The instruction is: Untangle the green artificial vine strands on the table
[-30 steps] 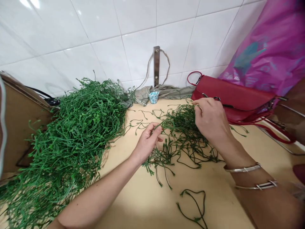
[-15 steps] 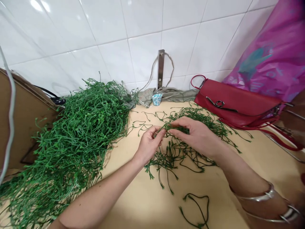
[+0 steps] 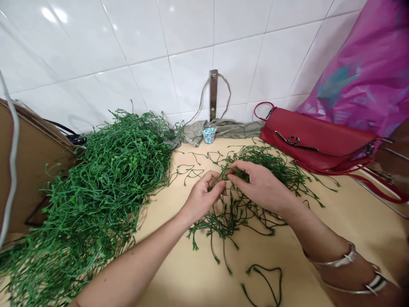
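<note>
Thin dark green cords with small frayed or branched tips lie in front of me. My left hand (image 3: 204, 196) is closed around several of them, and a loose bunch (image 3: 220, 226) hangs below it onto the tabletop. Close to those fingertips, my right hand (image 3: 263, 187) is closed in a pinch at the upper ends of the cords. Its fingers partly cover what they grip. Behind and under the right hand spreads a flat pile of the same cords (image 3: 271, 158). One looped cord (image 3: 280, 281) lies apart near the front edge of the view.
A tall heap of green cords (image 3: 118, 170) fills the left side, beside a cardboard box (image 3: 28, 170). A small blue-and-white cup (image 3: 208, 134) stands by the tiled wall (image 3: 188, 76). At right are a red handbag (image 3: 322, 136) and a purple plastic bag (image 3: 358, 72).
The thumb and fingertips of my right hand have drawn closer together on the cords. The bunch under my left hand has shifted slightly left and down in view.
</note>
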### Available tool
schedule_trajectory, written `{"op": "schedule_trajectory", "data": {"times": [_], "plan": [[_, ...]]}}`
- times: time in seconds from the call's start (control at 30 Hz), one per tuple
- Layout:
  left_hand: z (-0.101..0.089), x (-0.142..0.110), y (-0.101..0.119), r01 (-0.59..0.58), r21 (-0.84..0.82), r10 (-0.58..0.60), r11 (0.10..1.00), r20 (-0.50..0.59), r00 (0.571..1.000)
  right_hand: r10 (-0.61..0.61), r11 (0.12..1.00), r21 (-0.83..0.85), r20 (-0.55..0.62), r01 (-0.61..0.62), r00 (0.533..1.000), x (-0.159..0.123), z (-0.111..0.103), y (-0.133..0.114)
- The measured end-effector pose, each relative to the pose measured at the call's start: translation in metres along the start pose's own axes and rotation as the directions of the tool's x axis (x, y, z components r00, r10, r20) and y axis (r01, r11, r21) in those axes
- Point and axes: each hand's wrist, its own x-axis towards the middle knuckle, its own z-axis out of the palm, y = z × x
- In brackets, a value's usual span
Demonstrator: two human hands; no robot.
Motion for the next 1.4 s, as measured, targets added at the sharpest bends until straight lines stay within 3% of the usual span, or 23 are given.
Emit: {"op": "schedule_trajectory", "data": {"times": [0.13, 0.27, 0.33, 0.47, 0.6, 0.7, 0.8, 0.83, 0.97, 1.07, 1.17, 1.23, 1.3, 1.4], "plan": [[0.000, -0.002, 0.001, 0.037, 0.062, -0.039, 0.997, 0.027, 0.999, -0.012, 0.998, -0.068, 0.059, 0.016, 0.998, 0.000, -0.001, 0.005], [0.000, -0.003, 0.002, 0.025, 0.082, -0.025, 0.996, 0.000, 1.000, 0.007, 1.000, 0.010, 0.171, -0.009, 0.985, 0.001, -0.003, 0.009], [-0.001, -0.002, 0.000, 0.018, 0.081, -0.019, 0.997, 0.005, 1.000, 0.021, 0.999, 0.026, 0.170, -0.026, 0.985, 0.000, -0.002, 0.009], [-0.003, 0.002, -0.004, -0.001, 0.119, -0.003, 0.993, 0.037, 0.999, 0.036, 0.987, -0.161, 0.063, -0.026, 0.997, -0.002, 0.012, 0.008], [-0.001, 0.004, -0.002, 0.013, 0.135, -0.011, 0.991, -0.016, 1.000, 0.016, 0.948, -0.319, -0.025, -0.024, 1.000, 0.000, 0.024, 0.006], [0.005, -0.007, 0.010, -0.025, 0.145, 0.024, 0.989, 0.009, 1.000, 0.056, 0.949, -0.307, -0.067, -0.074, 0.996, 0.003, 0.013, 0.018], [0.011, -0.020, 0.019, -0.083, 0.207, 0.050, 0.975, 0.161, 0.986, 0.215, 0.928, -0.263, -0.195, -0.262, 0.957, 0.004, -0.011, 0.045], [0.012, -0.022, 0.020, -0.068, 0.189, 0.037, 0.980, 0.165, 0.986, 0.240, 0.930, -0.223, -0.240, -0.294, 0.941, 0.004, -0.019, 0.055], [0.008, -0.014, 0.011, 0.008, 0.013, -0.007, 1.000, -0.071, 0.997, 0.166, 0.936, -0.255, -0.285, -0.241, 0.944, 0.005, -0.034, 0.075], [0.003, -0.004, 0.004, -0.033, 0.016, 0.036, 0.999, -0.211, 0.977, 0.043, 0.905, -0.392, -0.304, -0.166, 0.952, 0.003, -0.034, 0.059], [0.000, -0.002, 0.002, -0.035, 0.037, 0.044, 0.999, -0.264, 0.964, 0.043, 0.948, -0.299, -0.228, -0.112, 0.973, -0.005, -0.036, 0.022], [0.000, -0.003, 0.002, -0.033, 0.042, 0.042, 0.999, -0.260, 0.965, 0.067, 0.988, -0.137, -0.039, -0.071, 0.997, -0.012, -0.037, -0.007], [0.001, -0.003, 0.002, -0.047, 0.053, 0.059, 0.997, -0.236, 0.970, 0.013, 1.000, -0.018, 0.139, -0.010, 0.990, -0.018, -0.034, -0.029], [0.003, -0.003, 0.001, -0.074, 0.066, 0.086, 0.995, -0.198, 0.977, -0.026, 0.997, -0.068, 0.085, 0.032, 0.996, -0.020, -0.017, -0.038]]}}
